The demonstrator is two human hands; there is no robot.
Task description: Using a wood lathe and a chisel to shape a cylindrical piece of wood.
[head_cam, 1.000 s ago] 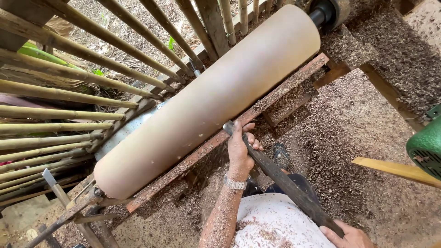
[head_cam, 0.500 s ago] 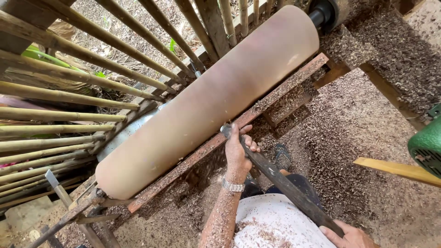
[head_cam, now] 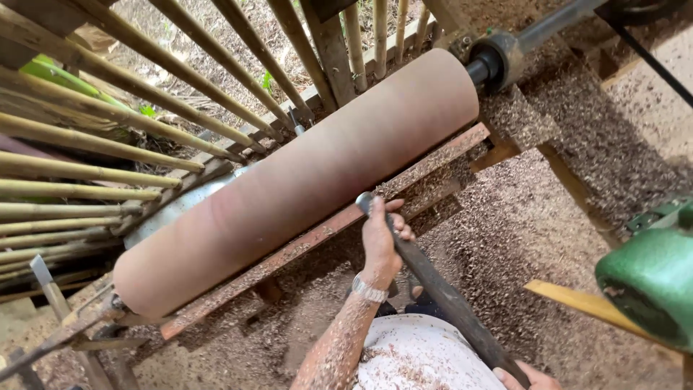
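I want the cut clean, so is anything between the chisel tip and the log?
Nothing visible. The chisel lies on the rusty rail, tip at the log, left hand gripping near the tip.

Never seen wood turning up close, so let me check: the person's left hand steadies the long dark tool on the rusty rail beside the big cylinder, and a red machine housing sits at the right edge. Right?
Almost. The machine housing at the right edge is green, not red, as the head view shows. The rest holds: the left hand steadies the long dark tool on the rusty rail beside the big cylinder.
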